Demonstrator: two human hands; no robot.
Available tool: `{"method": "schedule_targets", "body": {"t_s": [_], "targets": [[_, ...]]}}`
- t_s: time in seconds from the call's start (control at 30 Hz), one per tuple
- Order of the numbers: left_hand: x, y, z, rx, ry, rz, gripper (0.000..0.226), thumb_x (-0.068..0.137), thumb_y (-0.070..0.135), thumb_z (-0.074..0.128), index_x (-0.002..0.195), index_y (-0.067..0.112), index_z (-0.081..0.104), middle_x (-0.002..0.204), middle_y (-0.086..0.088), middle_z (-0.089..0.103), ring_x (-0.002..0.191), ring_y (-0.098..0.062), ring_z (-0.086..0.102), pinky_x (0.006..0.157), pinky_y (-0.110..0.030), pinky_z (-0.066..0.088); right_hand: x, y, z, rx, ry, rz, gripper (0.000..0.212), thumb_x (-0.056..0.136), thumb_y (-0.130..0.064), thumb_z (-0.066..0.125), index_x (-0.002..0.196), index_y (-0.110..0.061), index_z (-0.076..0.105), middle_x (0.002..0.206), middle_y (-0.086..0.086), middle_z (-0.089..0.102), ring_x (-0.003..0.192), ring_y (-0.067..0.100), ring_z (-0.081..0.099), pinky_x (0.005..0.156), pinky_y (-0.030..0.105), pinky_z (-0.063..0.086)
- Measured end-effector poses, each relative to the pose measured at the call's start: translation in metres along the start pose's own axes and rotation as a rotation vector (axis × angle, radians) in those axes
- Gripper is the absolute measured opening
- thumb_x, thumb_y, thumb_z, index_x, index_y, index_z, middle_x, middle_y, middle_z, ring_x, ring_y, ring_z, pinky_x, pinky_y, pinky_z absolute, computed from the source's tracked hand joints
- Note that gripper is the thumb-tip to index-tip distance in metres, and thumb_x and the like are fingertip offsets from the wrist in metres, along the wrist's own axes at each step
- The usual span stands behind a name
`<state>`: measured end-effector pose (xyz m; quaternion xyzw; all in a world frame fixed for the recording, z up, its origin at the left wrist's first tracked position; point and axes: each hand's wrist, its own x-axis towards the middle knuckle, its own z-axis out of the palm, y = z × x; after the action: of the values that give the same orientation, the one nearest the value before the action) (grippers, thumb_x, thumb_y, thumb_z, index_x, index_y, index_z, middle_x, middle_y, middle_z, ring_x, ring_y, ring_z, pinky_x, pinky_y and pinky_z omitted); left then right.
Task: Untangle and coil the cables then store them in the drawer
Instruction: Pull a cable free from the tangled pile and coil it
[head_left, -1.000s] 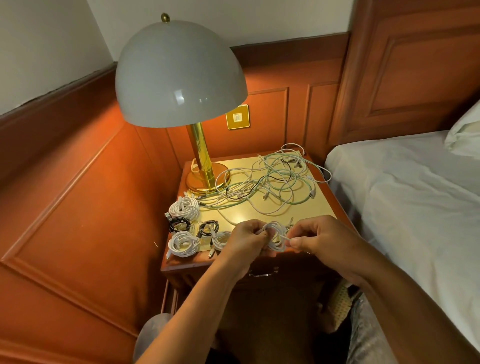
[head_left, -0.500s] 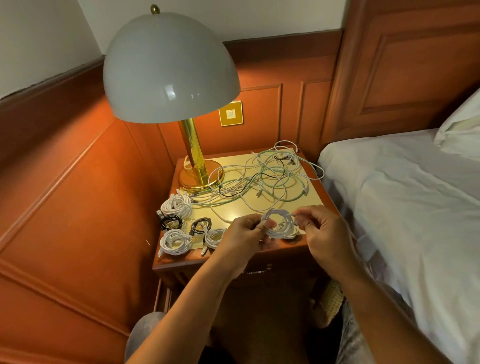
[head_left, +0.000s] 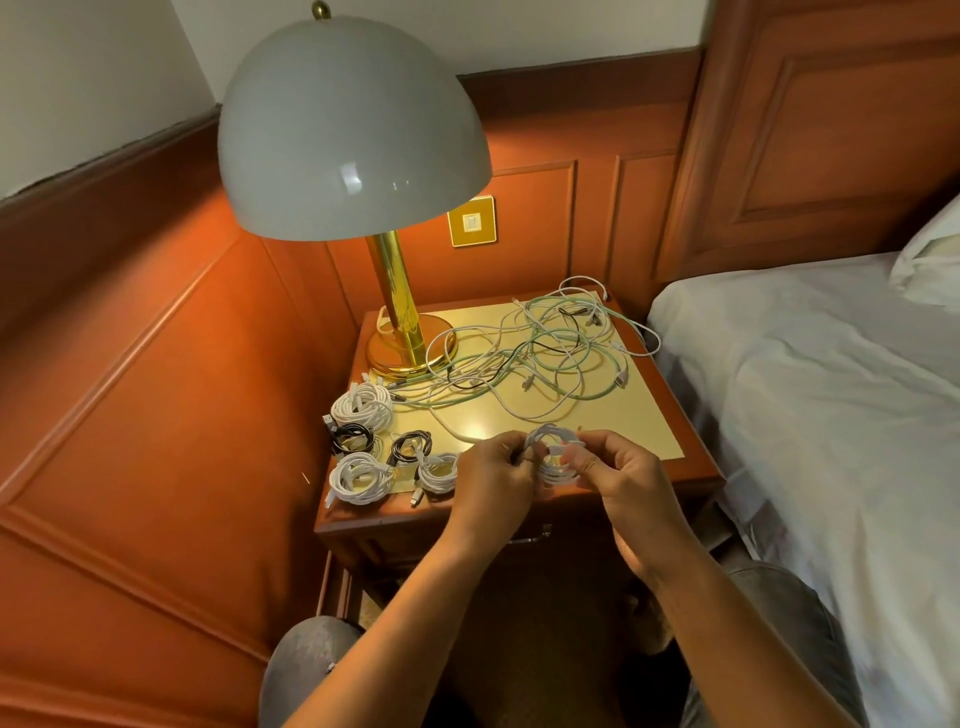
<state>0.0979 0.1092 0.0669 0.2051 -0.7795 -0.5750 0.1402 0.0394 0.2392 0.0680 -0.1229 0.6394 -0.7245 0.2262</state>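
White coiled cable | pinched between left hand and right hand fingers

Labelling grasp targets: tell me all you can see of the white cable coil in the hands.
The white cable coil is a thin, smooth-looking cord wound into a small ring of several loops. It is held just above the front edge of the nightstand, roughly upright and facing the camera. The left hand pinches its left side, the right hand its right. Its plug ends cannot be made out.

White coil — tangled cables behind
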Motion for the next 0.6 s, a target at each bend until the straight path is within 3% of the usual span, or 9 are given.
{"method": "schedule_targets", "body": {"t_s": [0.13, 0.23, 0.33, 0.4, 0.5, 0.6], "targets": [[0.000, 0.007, -0.004, -0.284, -0.153, -0.135, 0.020, 0.097, 0.013, 0.055, 0.103, -0.003, 0.065, 0.069, 0.001, 0.067, 0.060, -0.007, 0.065, 0.071, -0.030, 0.059, 0.009, 0.001, -0.012, 0.238, -0.135, 0.207, 0.037, 0.090, -0.026, 0.054, 0.117, -0.002, 0.063, 0.115, 0.018, 0.068, 0.110, 0.031, 0.064, 0.101, 0.042, 0.047], [-0.002, 0.008, -0.002, -0.308, -0.159, -0.159, 0.018, 0.098, 0.010, 0.053, 0.097, -0.003, 0.065, 0.072, 0.000, 0.068, 0.063, -0.008, 0.067, 0.069, -0.028, 0.059, 0.011, 0.005, -0.013, 0.322, -0.207, 0.288, 0.044, 0.090, -0.030, 0.053, 0.123, -0.003, 0.062, 0.124, 0.020, 0.064, 0.121, 0.034, 0.057, 0.110, 0.050, 0.038], [-0.001, 0.003, 0.004, -0.106, -0.079, -0.062, 0.017, 0.097, 0.015, 0.056, 0.089, 0.005, 0.066, 0.081, -0.008, 0.069, 0.072, -0.016, 0.069, 0.067, -0.031, 0.058, 0.009, 0.008, -0.006, 0.195, -0.219, 0.270, 0.037, 0.086, -0.030, 0.060, 0.115, -0.009, 0.068, 0.119, 0.015, 0.067, 0.117, 0.030, 0.059, 0.103, 0.046, 0.041], [0.002, -0.003, 0.006, 0.022, -0.034, -0.004, 0.014, 0.095, 0.021, 0.059, 0.086, 0.014, 0.067, 0.081, -0.006, 0.070, 0.075, -0.020, 0.069, 0.071, -0.041, 0.059, 0.008, 0.008, -0.003, 0.092, -0.175, 0.249, 0.023, 0.090, -0.021, 0.060, 0.109, -0.011, 0.069, 0.112, 0.013, 0.068, 0.113, 0.029, 0.060, 0.094, 0.043, 0.044], [0.003, -0.010, 0.006, 0.027, 0.020, -0.005, 0.010, 0.094, 0.023, 0.062, 0.085, 0.019, 0.066, 0.080, -0.005, 0.069, 0.076, -0.024, 0.068, 0.075, -0.049, 0.057, 0.010, 0.008, -0.004, -0.013, -0.104, 0.229, 0.015, 0.094, -0.012, 0.057, 0.106, -0.012, 0.066, 0.106, 0.009, 0.069, 0.104, 0.026, 0.063, 0.080, 0.036, 0.047], [0.003, -0.013, 0.006, -0.071, 0.023, -0.023, 0.009, 0.095, 0.019, 0.060, 0.091, 0.014, 0.065, 0.085, -0.007, 0.069, 0.078, -0.020, 0.070, 0.076, -0.046, 0.058, 0.011, 0.010, -0.008, -0.039, -0.046, 0.168, 0.028, 0.091, -0.005, 0.063, 0.117, -0.015, 0.058, 0.104, 0.011, 0.068, 0.090, 0.023, 0.069, 0.071, 0.029, 0.052]]}}
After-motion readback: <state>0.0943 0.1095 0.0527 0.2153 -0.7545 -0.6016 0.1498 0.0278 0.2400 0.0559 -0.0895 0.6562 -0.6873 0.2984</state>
